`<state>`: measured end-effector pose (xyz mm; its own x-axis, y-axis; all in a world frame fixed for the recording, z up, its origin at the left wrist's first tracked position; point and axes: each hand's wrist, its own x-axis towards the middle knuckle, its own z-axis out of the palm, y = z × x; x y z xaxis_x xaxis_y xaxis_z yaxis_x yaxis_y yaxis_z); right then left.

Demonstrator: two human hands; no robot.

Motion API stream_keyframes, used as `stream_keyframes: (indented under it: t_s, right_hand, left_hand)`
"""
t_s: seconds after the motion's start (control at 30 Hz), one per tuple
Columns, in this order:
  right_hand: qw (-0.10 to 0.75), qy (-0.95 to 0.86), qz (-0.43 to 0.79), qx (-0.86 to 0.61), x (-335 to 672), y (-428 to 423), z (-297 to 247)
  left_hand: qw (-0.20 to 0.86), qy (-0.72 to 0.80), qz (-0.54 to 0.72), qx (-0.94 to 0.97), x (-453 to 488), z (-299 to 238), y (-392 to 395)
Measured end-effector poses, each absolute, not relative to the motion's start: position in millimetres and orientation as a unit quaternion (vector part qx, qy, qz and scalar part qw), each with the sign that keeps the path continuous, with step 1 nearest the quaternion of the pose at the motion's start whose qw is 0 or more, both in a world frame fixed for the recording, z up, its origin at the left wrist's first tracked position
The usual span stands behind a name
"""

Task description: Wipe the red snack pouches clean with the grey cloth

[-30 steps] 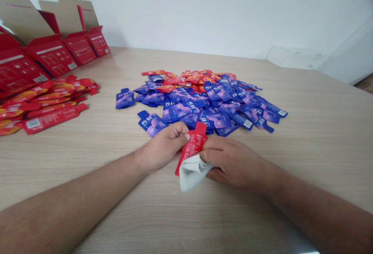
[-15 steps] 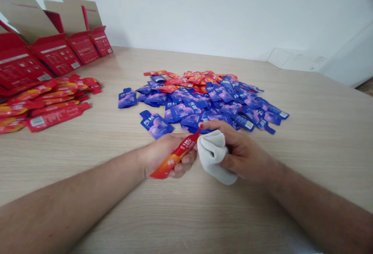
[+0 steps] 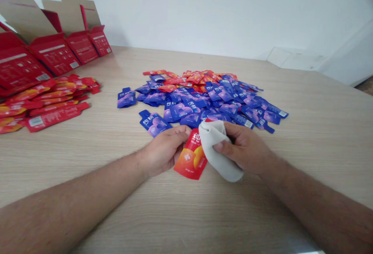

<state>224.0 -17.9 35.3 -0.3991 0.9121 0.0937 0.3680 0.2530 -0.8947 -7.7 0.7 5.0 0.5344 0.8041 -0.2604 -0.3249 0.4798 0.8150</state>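
White-walled room, wooden desk filling the view. At 10 o'clock, open red cartons stand in a row, flaps up, with a loose bank of red-orange pouches at their foot. At 12 o'clock lies a broad heap of blue-purple pouches, red ones mixed in toward its far side. Nearer, at 6 o'clock from the heap, a red foil pouch sits between the hands, lifted and tilted. Left hand: fingers curled together at the pouch's upper left edge, apparently pinching it. Right hand: fingers clamped on a white cloth, bunched against the pouch's upper right side (top of the pouch hidden by the cloth). A firm pinch near the edge should steady the foil under the cloth's pressure, and a flat, even stroke should avoid creasing it.
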Motion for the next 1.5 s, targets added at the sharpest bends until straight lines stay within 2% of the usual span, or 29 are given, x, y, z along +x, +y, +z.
stream_keyframes:
  t_s: [0.1,0.3,0.37,0.7,0.97,1.03,1.13,1.2,1.37,1.5]
  right_hand:
    - [0.308,-0.717,0.387,-0.491,229.5,-10.0,34.7]
    - [0.291,-0.729,0.371,-0.495,229.0,-6.4,33.1]
    - [0.288,-0.732,0.365,-0.498,227.7,-7.1,33.8]
    - [0.255,-0.749,0.355,-0.498,224.6,-11.5,36.8]
    - [0.261,-0.843,0.068,-0.465,233.5,-13.0,49.6]
    - [0.238,-0.860,0.023,-0.450,229.6,-18.5,46.9]
    - [0.158,-0.909,0.039,-0.384,220.0,-27.6,41.4]
    - [0.135,-0.925,0.043,-0.352,216.9,-29.5,39.2]
    - [0.188,-0.880,-0.002,-0.437,222.6,-20.6,38.6]
    - [0.149,-0.910,0.023,-0.386,219.7,-23.4,38.4]
  left_hand:
    - [0.759,0.325,0.394,0.404,-6.8,-0.1,3.0]
    - [0.581,0.386,0.346,0.627,-11.1,-3.8,5.8]
    - [0.558,0.394,0.337,0.648,-12.5,-2.4,6.5]
    - [0.544,0.397,0.313,0.669,-14.3,-0.3,9.9]
    - [0.590,0.352,0.313,0.655,-13.6,-3.0,10.1]
    - [0.596,0.357,0.312,0.648,-12.8,-1.9,9.5]
    - [0.600,0.376,0.320,0.630,-11.9,1.2,8.1]
    - [0.604,0.374,0.325,0.624,-11.9,2.6,7.8]
    - [0.614,0.371,0.307,0.626,-12.5,2.7,9.1]
    - [0.623,0.373,0.326,0.605,-12.1,2.3,9.0]
